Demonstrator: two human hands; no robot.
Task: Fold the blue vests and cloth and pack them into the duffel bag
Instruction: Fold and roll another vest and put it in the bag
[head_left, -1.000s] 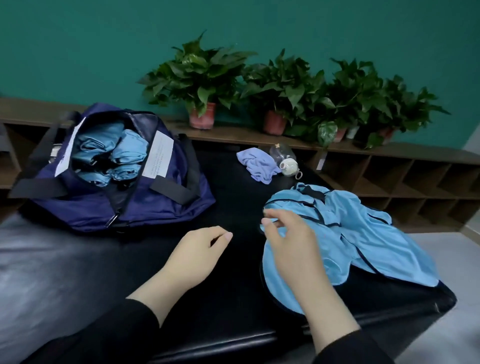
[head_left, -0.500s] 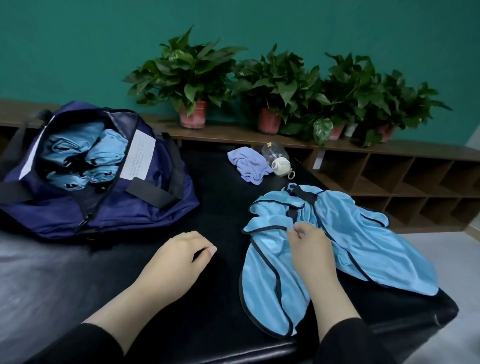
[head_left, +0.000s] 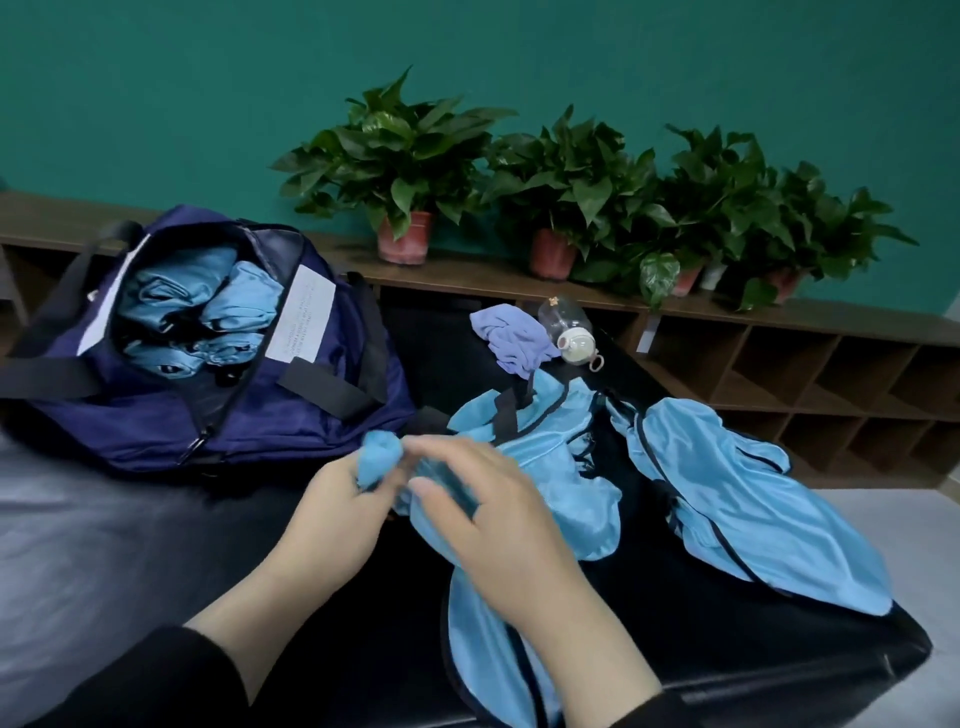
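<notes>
A light blue vest (head_left: 545, 467) with black trim lies crumpled on the black table (head_left: 130, 545) in front of me. My left hand (head_left: 343, 514) grips a bunched corner of it, which sticks up above my fingers. My right hand (head_left: 493, 514) lies on the same vest just to the right, fingers spread; its grip is blurred. A second blue vest (head_left: 737, 499) lies apart at the right. The navy duffel bag (head_left: 291, 384) stands unzipped at the left with several folded blue vests (head_left: 208, 317) inside. A lilac cloth (head_left: 514, 338) lies crumpled at the back.
A clear plastic bottle (head_left: 569, 327) with a white cap lies beside the lilac cloth. Potted plants (head_left: 410, 171) stand along a wooden shelf (head_left: 779, 374) behind the table. The table's right front corner (head_left: 904, 654) drops off to the floor.
My left hand has moved right from the bare table and taken hold of a corner of the near vest. That vest has been pulled left, away from the second one. The camera has swung.
</notes>
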